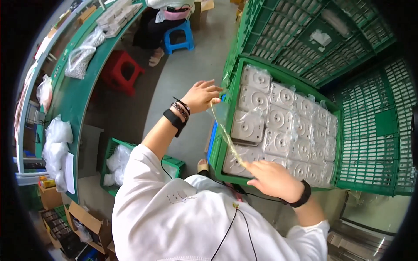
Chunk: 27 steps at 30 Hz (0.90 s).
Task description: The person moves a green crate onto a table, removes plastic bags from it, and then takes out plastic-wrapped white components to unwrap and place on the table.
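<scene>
A thin strip of clear, yellowish plastic film (227,138) is stretched between my two hands, over the left side of a green crate. My left hand (203,95) pinches its upper end beside the crate's left rim. The lower end is pinched in my right hand (273,177), above the crate's near edge. Rows of pale, square moulded parts (281,116) with round rings on their faces fill the green crate (220,162), many wrapped in clear plastic. One part (247,127) at the left sits close to the film. Whether the film is a bag or a loose sheet, I cannot tell.
Behind and right stand more green crates (368,126). A long green workbench (89,93) runs along the left, with bagged small parts. Beneath are a red stool (122,71) and a green basket (109,167) of plastic bags. A person sits on a blue stool (179,38).
</scene>
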{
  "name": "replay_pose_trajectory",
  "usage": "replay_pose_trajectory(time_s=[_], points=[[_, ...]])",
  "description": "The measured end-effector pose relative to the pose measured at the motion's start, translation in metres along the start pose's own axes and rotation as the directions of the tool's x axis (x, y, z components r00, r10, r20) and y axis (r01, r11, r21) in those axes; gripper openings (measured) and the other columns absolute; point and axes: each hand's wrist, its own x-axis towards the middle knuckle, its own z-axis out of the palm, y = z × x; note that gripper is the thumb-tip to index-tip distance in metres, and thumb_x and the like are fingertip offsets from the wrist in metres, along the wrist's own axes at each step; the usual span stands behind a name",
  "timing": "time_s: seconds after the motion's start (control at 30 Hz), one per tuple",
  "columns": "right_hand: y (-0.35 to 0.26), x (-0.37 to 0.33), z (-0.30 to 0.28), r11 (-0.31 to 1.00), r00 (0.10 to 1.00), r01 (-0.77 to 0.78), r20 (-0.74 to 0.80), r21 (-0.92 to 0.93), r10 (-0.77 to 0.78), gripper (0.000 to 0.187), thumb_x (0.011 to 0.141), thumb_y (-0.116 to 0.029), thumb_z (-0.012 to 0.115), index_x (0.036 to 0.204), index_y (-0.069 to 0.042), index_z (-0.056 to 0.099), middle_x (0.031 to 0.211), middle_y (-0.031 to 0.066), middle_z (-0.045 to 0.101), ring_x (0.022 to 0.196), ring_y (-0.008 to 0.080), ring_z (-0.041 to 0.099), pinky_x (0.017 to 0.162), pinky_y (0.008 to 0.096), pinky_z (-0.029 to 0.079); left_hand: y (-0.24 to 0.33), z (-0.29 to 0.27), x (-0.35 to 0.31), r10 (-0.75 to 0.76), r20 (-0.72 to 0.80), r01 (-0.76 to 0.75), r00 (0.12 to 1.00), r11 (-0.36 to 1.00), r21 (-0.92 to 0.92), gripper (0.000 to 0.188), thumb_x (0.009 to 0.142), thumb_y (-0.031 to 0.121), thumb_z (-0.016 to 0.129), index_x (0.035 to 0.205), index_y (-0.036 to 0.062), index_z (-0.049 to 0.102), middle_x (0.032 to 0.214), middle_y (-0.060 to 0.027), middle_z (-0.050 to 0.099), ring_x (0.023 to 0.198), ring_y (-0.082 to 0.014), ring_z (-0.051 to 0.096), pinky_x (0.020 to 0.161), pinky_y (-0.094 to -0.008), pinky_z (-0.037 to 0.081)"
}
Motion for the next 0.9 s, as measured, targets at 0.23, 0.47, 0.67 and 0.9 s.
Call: replay_pose_trajectory(time_s=[0.23,0.47,0.67,0.9], points=[[-0.001,0.107,0.056,0.901,0.790,0.376,0.584,-0.218,-0.188,0.021,0.071,-0.029,0.055,0.069,-0.009,0.061,0.065,0.0066,0.052,0.082,0.0230,0.050,0.072,0.0334,0.038,0.003,0.075,-0.037,-0.444,0.082,0.067,0.892,-0.050,-0.996,0.037,0.086,0.041,0.039,0.092,0.0056,0.048,0.113,-0.0132,0.050,0.106,-0.0252,0.046,0.086,-0.0339,0.039],[0.088,0.188,0.106,0.899,0.792,-0.002,-0.550,-0.437,-0.266,0.024,0.079,-0.026,0.049,0.073,-0.009,0.064,0.072,0.0091,0.060,0.083,0.0263,0.057,0.073,0.0414,0.041,0.015,0.073,-0.024,-0.793,0.055,-0.273,0.606,-0.272,-0.923,0.030,0.088,0.035,0.041,0.096,0.0062,0.045,0.113,-0.0163,0.049,0.097,-0.0200,0.049,0.087,-0.0305,0.036],[0.082,0.229,0.116,0.826,0.967,-0.069,0.165,-0.560,0.193,0.028,0.078,-0.027,0.049,0.099,-0.010,0.058,0.089,0.0075,0.059,0.090,0.0230,0.055,0.081,0.0484,0.034,0.002,0.015,-0.012,-0.754,-0.136,0.004,0.643,0.180,-0.984,0.024,0.085,0.029,0.049,0.088,0.0053,0.048,0.100,-0.0116,0.055,0.089,-0.0174,0.051,0.085,-0.0281,0.037],[0.104,0.218,0.090,0.831,0.944,0.192,0.331,-0.522,-0.011,0.049,0.077,-0.039,0.052,0.115,-0.007,0.046,0.090,0.0079,0.058,0.091,0.0254,0.054,0.089,0.0433,0.033,0.010,-0.119,0.046,-0.365,-0.362,0.165,0.858,0.863,-0.477,0.014,0.074,0.009,0.062,0.079,0.0015,0.050,0.080,-0.0071,0.058,0.082,-0.0144,0.053,0.077,-0.0259,0.039]])
